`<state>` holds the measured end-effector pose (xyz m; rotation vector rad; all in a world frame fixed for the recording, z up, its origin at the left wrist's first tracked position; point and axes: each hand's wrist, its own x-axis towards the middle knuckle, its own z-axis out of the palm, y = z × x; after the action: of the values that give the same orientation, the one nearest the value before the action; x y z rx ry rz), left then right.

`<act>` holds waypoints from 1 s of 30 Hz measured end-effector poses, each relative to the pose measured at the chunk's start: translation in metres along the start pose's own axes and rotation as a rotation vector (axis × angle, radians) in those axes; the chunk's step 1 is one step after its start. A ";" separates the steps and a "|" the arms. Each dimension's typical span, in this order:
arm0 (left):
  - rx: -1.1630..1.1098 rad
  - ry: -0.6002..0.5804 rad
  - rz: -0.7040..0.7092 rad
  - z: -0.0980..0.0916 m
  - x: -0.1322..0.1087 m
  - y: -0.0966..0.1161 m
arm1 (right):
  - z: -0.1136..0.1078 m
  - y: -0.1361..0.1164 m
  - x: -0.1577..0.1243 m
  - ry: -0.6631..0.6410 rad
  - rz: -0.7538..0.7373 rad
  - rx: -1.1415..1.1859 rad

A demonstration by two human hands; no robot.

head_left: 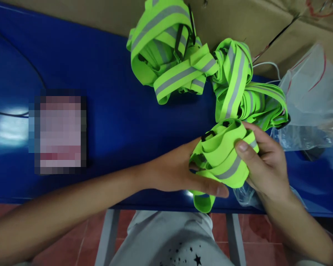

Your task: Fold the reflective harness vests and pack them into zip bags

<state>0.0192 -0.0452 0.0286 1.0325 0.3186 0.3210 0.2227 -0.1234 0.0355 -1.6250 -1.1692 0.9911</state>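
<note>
A folded bundle of neon-green reflective straps with a grey stripe and small black fittings is held above the blue table's near edge. My right hand grips it from the right, thumb pressed on the front face and fingers behind. On the other side, my left hand is around the bundle's left and lower part; its thumb stretches along the bottom, while the other fingers are mostly hidden behind the straps. One strap loop hangs down below the left thumb.
More reflective straps lie in a large pile with black buckles and a smaller pile at the back. Clear plastic bags sit at the right. A pixelated item and a dark cable are on the left of the blue table.
</note>
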 end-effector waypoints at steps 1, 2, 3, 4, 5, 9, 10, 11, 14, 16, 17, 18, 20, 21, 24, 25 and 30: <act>-0.004 -0.043 0.002 0.001 0.001 -0.001 | 0.001 0.000 -0.001 0.015 -0.011 0.002; -0.003 -0.067 -0.001 0.003 0.001 -0.004 | 0.003 0.000 -0.001 0.013 -0.024 -0.002; -0.013 -0.075 -0.023 0.003 0.000 -0.006 | 0.004 -0.001 -0.002 0.001 -0.040 -0.009; -0.037 -0.073 -0.076 0.004 -0.001 -0.009 | 0.005 -0.002 -0.002 -0.015 -0.059 -0.024; -0.070 -0.055 -0.145 0.004 -0.002 -0.011 | 0.006 -0.003 -0.003 -0.025 -0.082 -0.050; -0.123 0.048 -0.333 0.003 -0.007 -0.013 | 0.006 -0.010 -0.005 0.019 -0.220 -0.225; -0.107 0.063 -0.316 0.002 -0.007 -0.012 | 0.006 -0.012 -0.006 0.019 -0.261 -0.272; -0.099 0.057 -0.290 0.001 -0.007 -0.010 | 0.005 -0.013 -0.007 0.009 -0.305 -0.317; -0.131 -0.009 -0.172 -0.002 -0.006 -0.004 | 0.004 -0.015 -0.008 -0.037 -0.441 -0.448; -0.205 -0.061 -0.082 -0.004 -0.005 -0.004 | 0.004 -0.013 -0.009 -0.055 -0.536 -0.509; -0.250 -0.060 -0.036 -0.004 -0.005 -0.005 | 0.005 -0.011 -0.009 -0.065 -0.593 -0.519; -0.295 -0.033 0.005 -0.003 -0.006 -0.007 | 0.006 -0.009 -0.009 -0.082 -0.647 -0.517; -0.384 0.047 0.058 -0.001 -0.008 -0.010 | 0.010 -0.006 -0.008 -0.128 -0.721 -0.483; -0.416 0.091 0.077 0.000 -0.009 -0.012 | 0.013 -0.004 -0.007 -0.161 -0.730 -0.462; -0.453 0.097 0.071 0.003 -0.013 -0.011 | 0.021 -0.002 -0.008 -0.190 -0.858 -0.525; -0.460 0.079 0.052 0.003 -0.014 -0.010 | 0.024 -0.001 -0.009 -0.174 -0.959 -0.605; -0.599 0.206 -0.229 0.003 -0.017 -0.007 | 0.037 0.009 -0.011 -0.070 -1.310 -0.913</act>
<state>0.0060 -0.0575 0.0258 0.3692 0.4859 0.2905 0.1873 -0.1286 0.0171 -0.9402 -2.4116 -0.4113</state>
